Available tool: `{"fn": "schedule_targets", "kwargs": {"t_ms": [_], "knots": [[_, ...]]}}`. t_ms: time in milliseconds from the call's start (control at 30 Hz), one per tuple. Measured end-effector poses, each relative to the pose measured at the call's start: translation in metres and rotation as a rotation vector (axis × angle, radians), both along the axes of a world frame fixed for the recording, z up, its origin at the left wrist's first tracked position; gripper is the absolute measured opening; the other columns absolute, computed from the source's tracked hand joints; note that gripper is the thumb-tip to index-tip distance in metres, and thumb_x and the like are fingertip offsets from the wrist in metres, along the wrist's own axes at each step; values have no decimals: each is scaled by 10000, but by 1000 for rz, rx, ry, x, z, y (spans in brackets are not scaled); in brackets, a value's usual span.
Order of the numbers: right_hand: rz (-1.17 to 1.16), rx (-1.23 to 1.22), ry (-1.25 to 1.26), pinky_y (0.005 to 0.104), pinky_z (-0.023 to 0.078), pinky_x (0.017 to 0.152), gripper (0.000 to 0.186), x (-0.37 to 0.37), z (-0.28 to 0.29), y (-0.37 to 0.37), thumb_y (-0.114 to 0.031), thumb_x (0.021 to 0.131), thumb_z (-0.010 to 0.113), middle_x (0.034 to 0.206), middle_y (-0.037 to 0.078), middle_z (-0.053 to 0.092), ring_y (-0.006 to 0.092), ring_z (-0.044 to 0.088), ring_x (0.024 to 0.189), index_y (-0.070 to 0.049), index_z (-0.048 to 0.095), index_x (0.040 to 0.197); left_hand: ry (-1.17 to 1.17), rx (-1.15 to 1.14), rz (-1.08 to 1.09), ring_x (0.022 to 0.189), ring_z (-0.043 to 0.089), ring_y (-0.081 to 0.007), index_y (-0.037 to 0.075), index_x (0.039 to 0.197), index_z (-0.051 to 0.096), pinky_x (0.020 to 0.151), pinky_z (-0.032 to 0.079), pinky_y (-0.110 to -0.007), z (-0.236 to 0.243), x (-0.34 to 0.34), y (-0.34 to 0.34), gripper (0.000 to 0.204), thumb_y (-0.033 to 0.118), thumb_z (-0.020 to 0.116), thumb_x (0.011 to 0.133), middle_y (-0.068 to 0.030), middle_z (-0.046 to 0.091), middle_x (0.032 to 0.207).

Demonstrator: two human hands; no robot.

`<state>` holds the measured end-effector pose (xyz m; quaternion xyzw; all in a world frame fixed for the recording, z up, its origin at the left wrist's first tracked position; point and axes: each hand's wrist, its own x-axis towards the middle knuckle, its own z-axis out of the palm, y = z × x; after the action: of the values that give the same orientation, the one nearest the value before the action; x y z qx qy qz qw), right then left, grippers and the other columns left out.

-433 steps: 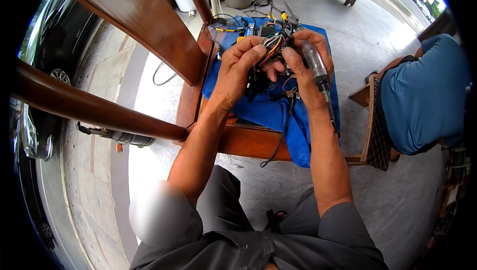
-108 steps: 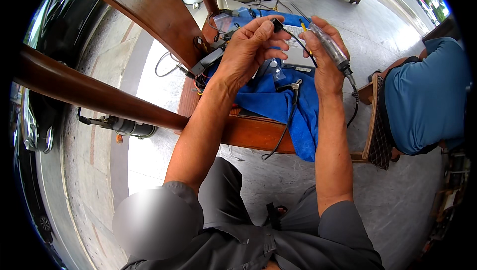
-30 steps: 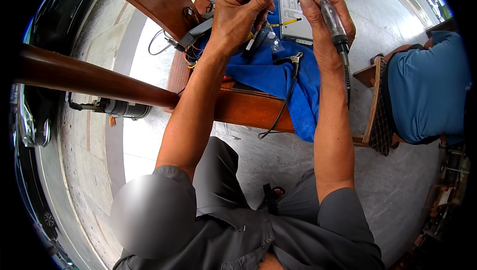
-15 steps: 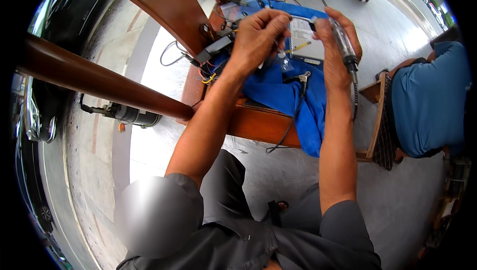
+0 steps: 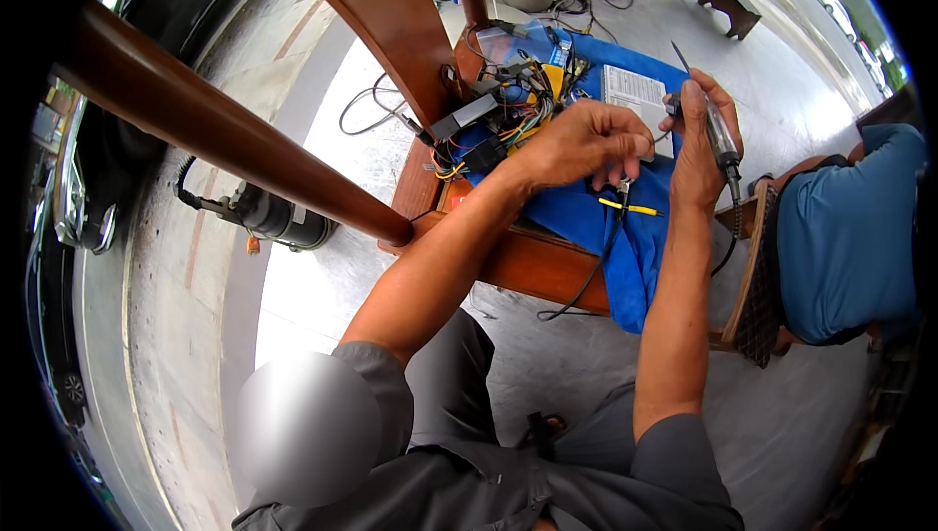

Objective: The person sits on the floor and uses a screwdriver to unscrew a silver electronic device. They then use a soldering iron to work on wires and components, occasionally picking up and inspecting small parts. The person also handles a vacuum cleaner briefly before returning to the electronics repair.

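My right hand (image 5: 705,140) is wrapped round a test light (image 5: 721,136), a clear-handled probe with its thin metal tip pointing up and a dark cord below. A small black piece (image 5: 674,109) shows at the thumb of that hand. My left hand (image 5: 601,143) is closed in a pinch just left of it, and a thin dark wire (image 5: 663,134) runs between the two; what the left fingertips grip is hidden. Beneath them, a metal clip (image 5: 626,184) on a black cable and a short yellow stick-like piece (image 5: 630,207) appear over the blue cloth (image 5: 630,287).
A white labelled box (image 5: 635,86) lies on the cloth behind my hands. Tangled wires and connectors (image 5: 528,91) crowd the wooden bench (image 5: 532,267) at left. A wooden post (image 5: 244,130) slants past my left arm. Someone in a blue shirt (image 5: 845,228) sits at right.
The view has shifted, and the bench appears lower and further right. My left hand has come down off the box, showing more of the wires. The yellow piece now appears nearer the clip.
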<state>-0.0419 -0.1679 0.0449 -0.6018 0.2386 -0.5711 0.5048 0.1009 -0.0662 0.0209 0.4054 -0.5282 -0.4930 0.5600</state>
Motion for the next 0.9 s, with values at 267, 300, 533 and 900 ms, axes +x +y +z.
{"fn": "schedule_targets", "kwargs": {"t_ms": [267,300,533,900], "knots": [[164,136,-123,251,551,680,427,-2,-6,-9,-301,991,756,964,76,697,114,650,777,-8,635,1276,93,-45,105,656,644,-74,31,1042,727,545,509,-219,6,5,3,232,253,660,1054,-38,733,808],[176,138,-127,250,552,683,427,-1,-5,-8,-300,990,757,962,73,696,112,650,775,-9,636,1277,90,-46,133,655,644,-73,31,1038,728,543,510,-219,6,7,3,232,253,662,1052,-37,731,805],[119,86,13,246,552,692,422,1,-2,-1,-269,949,804,930,40,687,94,645,764,-19,661,1257,104,-37,285,654,645,-75,20,1003,719,540,517,-220,7,16,2,231,242,669,1046,-36,717,783],[141,75,-59,283,599,702,422,4,-10,-6,-237,964,778,1007,118,744,142,698,835,-8,651,1295,179,-183,510,687,644,-115,-8,1014,718,636,539,-260,15,36,10,202,188,674,1029,-67,698,807]]}}
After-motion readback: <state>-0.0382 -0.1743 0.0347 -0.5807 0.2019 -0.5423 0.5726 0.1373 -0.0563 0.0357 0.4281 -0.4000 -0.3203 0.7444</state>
